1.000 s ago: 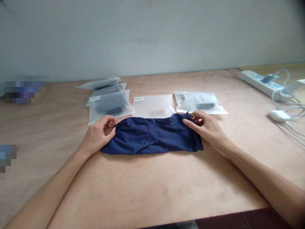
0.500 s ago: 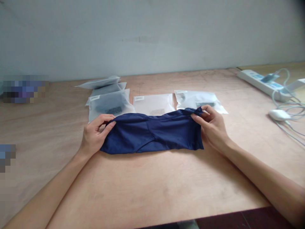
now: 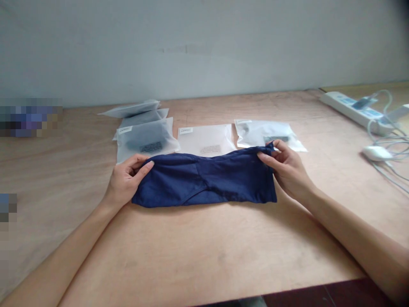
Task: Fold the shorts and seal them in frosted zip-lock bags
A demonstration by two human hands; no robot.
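Observation:
A dark blue cloth garment [image 3: 204,181] lies stretched sideways on the wooden table [image 3: 204,251]. My left hand [image 3: 124,181] pinches its upper left corner between thumb and fingers. At the other end my right hand [image 3: 286,170] grips the upper right corner, lifted slightly off the table. The cloth's lower edge rests on the wood. Behind it lie frosted plastic bags: a stack on the left [image 3: 145,138], an empty-looking flat one in the middle [image 3: 206,138] and one with dark contents on the right [image 3: 266,133].
A white power strip [image 3: 351,108] with plugged cables sits at the far right, with a white mouse-like device [image 3: 377,152] and loose cords beside it. A pale wall runs behind the table. The table's front edge is at the bottom right.
Both hands have taken hold of the cloth's upper corners, lifted them a little and pulled them apart, so the top edge is now straighter and spread wider.

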